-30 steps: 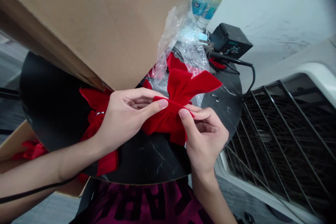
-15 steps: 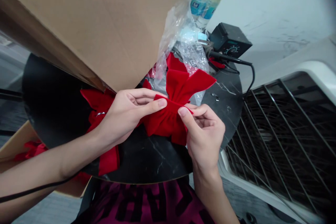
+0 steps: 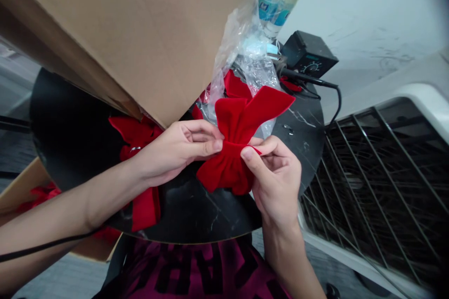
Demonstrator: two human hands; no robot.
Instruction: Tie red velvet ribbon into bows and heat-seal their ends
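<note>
A red velvet bow (image 3: 231, 124) is held up between my two hands, over the round black table (image 3: 210, 217). My left hand (image 3: 196, 145) pinches its left side at the gathered middle, thumb toward me. At the right, my right hand (image 3: 275, 173) has thumb and forefinger closed on the end of the narrow strip that crosses the middle. Behind my left wrist lies another red bow (image 3: 135, 131), partly covered by the arm. Its red tail (image 3: 146, 210) shows below the forearm.
A large cardboard box (image 3: 140, 23) rises at the back left. Clear plastic wrap (image 3: 238, 32), a bottle (image 3: 280, 0) and a black box with a dial (image 3: 308, 56) are at the back. A grille-fronted unit (image 3: 379, 182) stands right. An open carton (image 3: 28, 187) with red pieces sits lower left.
The strip's left end, which stuck out under my left thumb, is now wrapped round the bow's middle. My left fingers have closed in against its side; the bow's upper tails have shifted.
</note>
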